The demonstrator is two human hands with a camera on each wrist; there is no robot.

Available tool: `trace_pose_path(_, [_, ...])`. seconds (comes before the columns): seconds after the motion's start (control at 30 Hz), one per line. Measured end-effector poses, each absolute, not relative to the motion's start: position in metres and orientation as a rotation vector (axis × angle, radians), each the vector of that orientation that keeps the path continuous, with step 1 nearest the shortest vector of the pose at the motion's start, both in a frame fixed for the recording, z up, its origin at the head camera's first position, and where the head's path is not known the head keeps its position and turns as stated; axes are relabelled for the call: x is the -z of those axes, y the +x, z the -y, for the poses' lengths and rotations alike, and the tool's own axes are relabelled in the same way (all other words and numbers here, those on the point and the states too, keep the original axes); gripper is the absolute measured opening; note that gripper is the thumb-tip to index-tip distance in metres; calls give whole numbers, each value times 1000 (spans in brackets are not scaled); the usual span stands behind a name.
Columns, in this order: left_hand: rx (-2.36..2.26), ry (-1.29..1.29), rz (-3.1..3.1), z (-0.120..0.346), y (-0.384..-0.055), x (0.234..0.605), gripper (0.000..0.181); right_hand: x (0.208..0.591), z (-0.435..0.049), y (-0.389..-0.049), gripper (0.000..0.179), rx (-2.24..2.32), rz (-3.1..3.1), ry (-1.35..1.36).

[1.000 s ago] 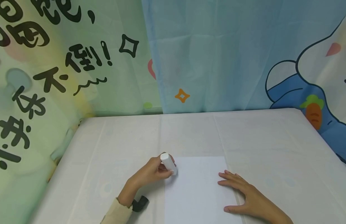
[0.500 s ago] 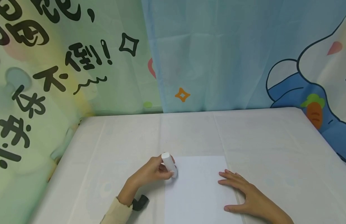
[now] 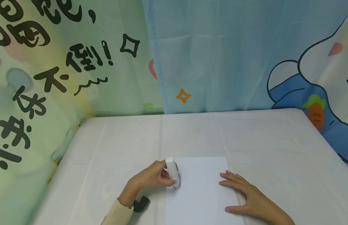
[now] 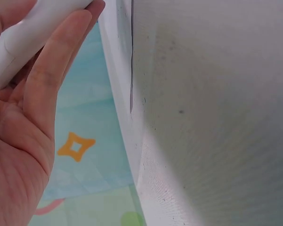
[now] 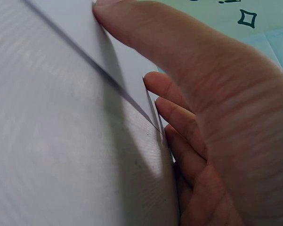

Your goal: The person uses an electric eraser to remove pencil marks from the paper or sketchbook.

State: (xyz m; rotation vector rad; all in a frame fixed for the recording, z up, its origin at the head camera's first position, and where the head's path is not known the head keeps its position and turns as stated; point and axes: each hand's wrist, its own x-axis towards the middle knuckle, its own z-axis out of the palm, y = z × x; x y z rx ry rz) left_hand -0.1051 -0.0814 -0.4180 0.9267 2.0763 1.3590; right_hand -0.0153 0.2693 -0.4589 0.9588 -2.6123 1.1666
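Observation:
A sheet of white paper (image 3: 202, 190) lies on the white-covered table, its near end cut off by the bottom of the head view. My left hand (image 3: 151, 176) grips a white glue stick (image 3: 172, 170) between thumb and fingers. The stick stands slightly tilted, its lower end down at the paper's left edge; that tip is hard to make out. In the left wrist view, fingers (image 4: 47, 70) wrap the white tube (image 4: 19, 42). Spread over the paper's right edge, my right hand (image 3: 244, 193) rests with its fingertips on the sheet. The right wrist view shows its thumb (image 5: 146, 28) on the paper (image 5: 70, 19).
A white cloth (image 3: 120, 134) covers the table, with faint creases. Behind it hangs a blue and green printed backdrop (image 3: 233, 62). A black strap piece (image 3: 141, 204) sits at the left wrist, beside a beige sleeve (image 3: 117, 214).
My left hand has slid the glue stick a little way toward me along the paper's left edge, and the stick stands more upright. My right hand stays in place.

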Motion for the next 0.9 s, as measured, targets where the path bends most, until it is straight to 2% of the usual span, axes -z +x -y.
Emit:
trace_pose_path(0.33, [-1380, 890, -1972, 80, -104, 418, 26, 458, -269, -15, 69, -1169, 2621, 947])
trace_pose_path(0.57, [-1375, 880, -2200, 84, -105, 419, 31, 459, -270, -15, 69, -1180, 2620, 958])
trace_pose_path(0.9, [-1320, 546, -2481, 105, -104, 415, 39, 458, -268, -13, 67, -1167, 2661, 934])
